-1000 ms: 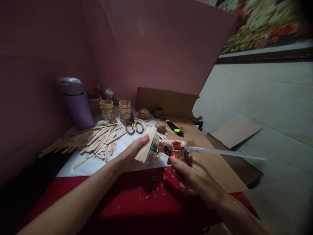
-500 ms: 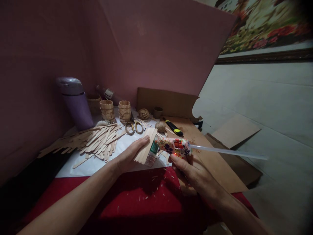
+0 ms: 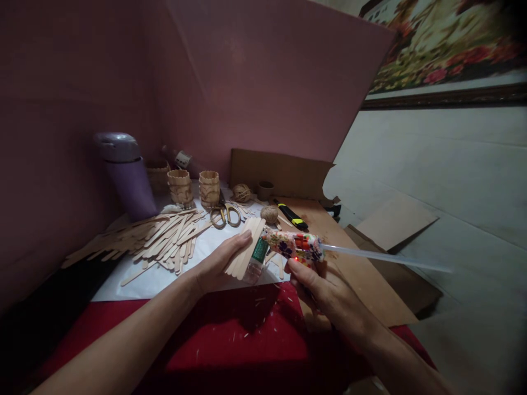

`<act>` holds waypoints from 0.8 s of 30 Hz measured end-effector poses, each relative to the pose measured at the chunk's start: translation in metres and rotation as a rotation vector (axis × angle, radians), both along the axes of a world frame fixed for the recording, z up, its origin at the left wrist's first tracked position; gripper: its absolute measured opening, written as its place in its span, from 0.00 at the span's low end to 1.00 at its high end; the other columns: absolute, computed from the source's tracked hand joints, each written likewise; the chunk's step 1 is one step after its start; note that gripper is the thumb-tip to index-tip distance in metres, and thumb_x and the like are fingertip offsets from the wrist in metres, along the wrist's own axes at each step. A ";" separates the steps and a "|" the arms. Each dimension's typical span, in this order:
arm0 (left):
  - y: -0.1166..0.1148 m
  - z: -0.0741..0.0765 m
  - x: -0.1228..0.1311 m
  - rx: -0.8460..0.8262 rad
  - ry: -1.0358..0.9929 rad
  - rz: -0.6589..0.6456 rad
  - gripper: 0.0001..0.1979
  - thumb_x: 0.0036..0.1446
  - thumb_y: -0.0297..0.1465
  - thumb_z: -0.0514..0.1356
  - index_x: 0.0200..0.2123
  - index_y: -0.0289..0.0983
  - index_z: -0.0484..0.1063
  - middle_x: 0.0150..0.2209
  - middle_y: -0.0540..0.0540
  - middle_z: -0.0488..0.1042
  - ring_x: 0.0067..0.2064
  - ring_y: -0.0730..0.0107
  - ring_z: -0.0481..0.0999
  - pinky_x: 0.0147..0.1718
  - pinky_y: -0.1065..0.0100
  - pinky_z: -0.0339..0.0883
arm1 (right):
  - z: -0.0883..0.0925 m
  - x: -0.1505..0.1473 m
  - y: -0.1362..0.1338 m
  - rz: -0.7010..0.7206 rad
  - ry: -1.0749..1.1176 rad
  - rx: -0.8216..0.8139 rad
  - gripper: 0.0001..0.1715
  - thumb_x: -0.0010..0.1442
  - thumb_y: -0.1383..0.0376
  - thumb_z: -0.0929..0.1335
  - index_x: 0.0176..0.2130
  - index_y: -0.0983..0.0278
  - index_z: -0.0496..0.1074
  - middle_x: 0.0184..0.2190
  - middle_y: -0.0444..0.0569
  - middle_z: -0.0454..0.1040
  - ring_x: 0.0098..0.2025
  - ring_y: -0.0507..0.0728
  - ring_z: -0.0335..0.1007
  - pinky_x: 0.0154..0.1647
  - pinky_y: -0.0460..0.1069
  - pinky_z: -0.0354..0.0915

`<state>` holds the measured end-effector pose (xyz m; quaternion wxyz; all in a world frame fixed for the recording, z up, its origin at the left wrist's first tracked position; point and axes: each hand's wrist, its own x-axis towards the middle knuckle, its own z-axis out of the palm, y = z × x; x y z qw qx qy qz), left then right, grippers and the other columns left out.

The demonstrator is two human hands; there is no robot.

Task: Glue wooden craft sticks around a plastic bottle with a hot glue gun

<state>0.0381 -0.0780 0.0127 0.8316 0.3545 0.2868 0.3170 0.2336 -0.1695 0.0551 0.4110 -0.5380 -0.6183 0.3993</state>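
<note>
The left hand (image 3: 214, 264) is wrapped around a small bottle (image 3: 259, 251) with a row of flat wooden sticks (image 3: 246, 248) against its side, fingers lying along the sticks, all of it held up just above the near edge of the white sheet (image 3: 164, 277) on the bench (image 3: 230, 340). The right hand (image 3: 325, 291) grips a flower-patterned glue gun (image 3: 294, 246) (little red light is on) with its nozzle right at the bottle's green label, and a long clear glue stick (image 3: 382, 257) pokes out the back toward the right. Behind the hands there's a loose pile of sticks (image 3: 160, 236) spread over the sheet, a pair of scissors (image 3: 224, 215), two little stick cups (image 3: 180, 185) side by side, a purple flask (image 3: 125, 175) in the left corner, a ball of twine (image 3: 242, 192) and a yellow-black cutter (image 3: 292, 215) lying on the brown cardboard (image 3: 354, 274).
</note>
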 end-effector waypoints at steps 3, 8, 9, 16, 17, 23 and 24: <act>0.000 -0.001 0.000 0.014 0.004 0.003 0.27 0.49 0.48 0.68 0.45 0.33 0.75 0.33 0.39 0.79 0.29 0.64 0.76 0.27 0.68 0.69 | -0.001 0.000 -0.001 -0.050 0.017 -0.030 0.21 0.63 0.48 0.66 0.39 0.63 0.75 0.34 0.48 0.76 0.35 0.56 0.71 0.39 0.49 0.68; -0.001 0.002 0.001 0.006 0.012 0.006 0.26 0.48 0.48 0.69 0.41 0.33 0.75 0.31 0.39 0.78 0.27 0.67 0.74 0.26 0.69 0.68 | 0.000 -0.001 -0.001 -0.074 -0.005 -0.010 0.21 0.63 0.48 0.66 0.35 0.63 0.75 0.30 0.47 0.75 0.32 0.55 0.69 0.34 0.48 0.66; -0.001 0.002 0.001 0.006 0.010 0.004 0.26 0.48 0.48 0.69 0.41 0.33 0.75 0.31 0.39 0.77 0.27 0.67 0.74 0.26 0.69 0.67 | 0.000 -0.001 -0.001 -0.071 -0.010 0.007 0.21 0.63 0.49 0.66 0.36 0.63 0.75 0.31 0.47 0.76 0.33 0.55 0.69 0.35 0.48 0.66; -0.002 0.003 0.001 0.011 0.002 0.005 0.27 0.46 0.48 0.70 0.40 0.33 0.75 0.31 0.41 0.77 0.26 0.68 0.73 0.25 0.69 0.67 | 0.000 0.000 0.001 -0.072 0.012 0.040 0.19 0.63 0.50 0.66 0.37 0.63 0.75 0.29 0.47 0.75 0.35 0.56 0.71 0.38 0.49 0.67; -0.002 0.003 0.000 0.016 0.002 0.001 0.27 0.46 0.48 0.70 0.41 0.33 0.75 0.31 0.41 0.77 0.26 0.69 0.73 0.25 0.70 0.67 | -0.002 0.000 0.001 -0.083 0.017 0.024 0.20 0.63 0.49 0.67 0.36 0.63 0.75 0.27 0.46 0.74 0.32 0.56 0.69 0.35 0.49 0.67; -0.003 0.004 0.000 0.039 0.011 -0.012 0.26 0.47 0.49 0.68 0.40 0.34 0.75 0.31 0.40 0.77 0.25 0.69 0.72 0.25 0.70 0.66 | -0.006 0.001 0.000 -0.118 0.047 -0.023 0.20 0.61 0.48 0.68 0.33 0.62 0.74 0.22 0.43 0.69 0.22 0.52 0.61 0.22 0.46 0.59; -0.003 0.004 0.000 0.043 0.010 -0.013 0.26 0.48 0.49 0.68 0.40 0.34 0.75 0.31 0.40 0.77 0.26 0.69 0.73 0.25 0.70 0.66 | -0.005 0.001 0.000 -0.113 0.048 -0.022 0.20 0.61 0.48 0.68 0.33 0.62 0.74 0.22 0.43 0.69 0.22 0.51 0.60 0.21 0.46 0.58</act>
